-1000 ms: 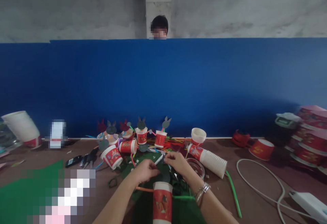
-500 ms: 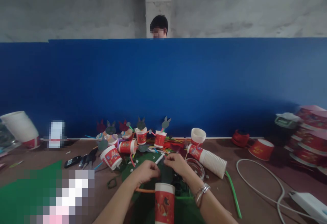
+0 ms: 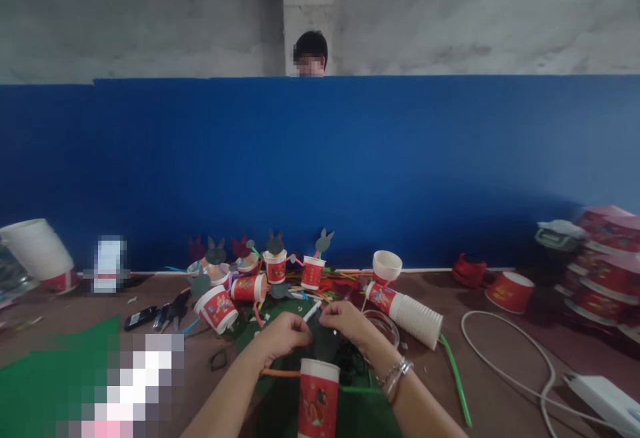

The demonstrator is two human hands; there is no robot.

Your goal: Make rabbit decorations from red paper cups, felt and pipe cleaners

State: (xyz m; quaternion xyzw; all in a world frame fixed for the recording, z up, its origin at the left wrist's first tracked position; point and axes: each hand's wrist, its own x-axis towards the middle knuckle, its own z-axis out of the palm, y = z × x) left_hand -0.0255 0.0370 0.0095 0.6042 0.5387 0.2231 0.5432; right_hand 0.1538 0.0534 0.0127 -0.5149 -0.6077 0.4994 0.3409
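Straight ahead of me a red paper cup [image 3: 319,398] with a white rim stands upright, and an orange pipe cleaner [image 3: 281,373] sticks out to its left. Just above its rim is a dark grey paper cutout [image 3: 325,345]. My left hand [image 3: 286,337] is closed, its fingertips pinched at the cutout's left edge. My right hand [image 3: 344,320], with a bracelet at the wrist, pinches the cutout's upper part. A tiny white scrap [image 3: 335,333] shows by the right fingertips. A green pipe cleaner [image 3: 363,390] extends right of the cup.
Decorated cups with rabbit-head cutouts [image 3: 275,243] stand behind the hands. A white marker [image 3: 312,311] lies beyond the fingers. To the right are a stack of cups [image 3: 417,318], a white cable [image 3: 500,315] and a power strip [image 3: 603,398]. A person [image 3: 311,48] is behind the blue partition [image 3: 320,165].
A small white scrap now shows on the dark cutout near my right fingertips. Both hands keep nearly the same pose; the view has shifted slightly.
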